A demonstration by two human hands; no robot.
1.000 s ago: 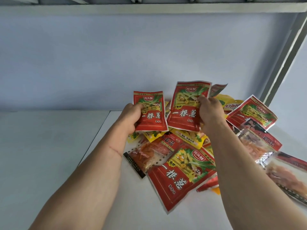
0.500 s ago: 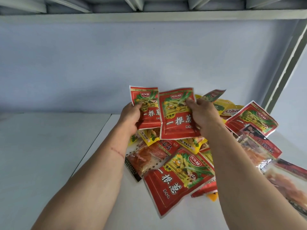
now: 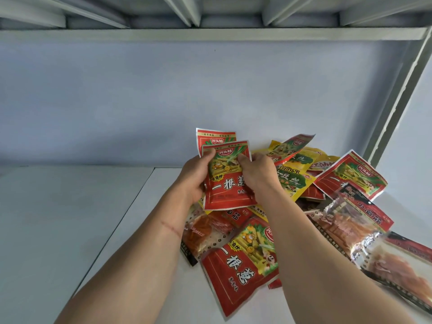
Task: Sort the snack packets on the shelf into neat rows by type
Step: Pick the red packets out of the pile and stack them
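Two red snack packets with green onion pictures are held upright above the pile, the front packet (image 3: 228, 183) overlapping the rear packet (image 3: 214, 136). My left hand (image 3: 195, 176) grips their left edge and my right hand (image 3: 256, 173) grips the front packet's right edge. Below them lies a mixed heap: a large red packet of the same kind (image 3: 240, 263), another red one (image 3: 350, 178) at the right, yellow packets (image 3: 292, 174), and clear-windowed red packets with orange strips (image 3: 355, 220).
The white shelf board (image 3: 70, 218) stretches bare to the left of the heap, with a seam (image 3: 131, 202) running across it. A blue back wall (image 3: 163, 101) stands behind. The upper shelf (image 3: 210, 33) hangs overhead and a grey upright post (image 3: 397, 101) is at the right.
My hands came together, sliding the right hand's red packet over the front of the left hand's packet. They now form one overlapping stack held by both hands.
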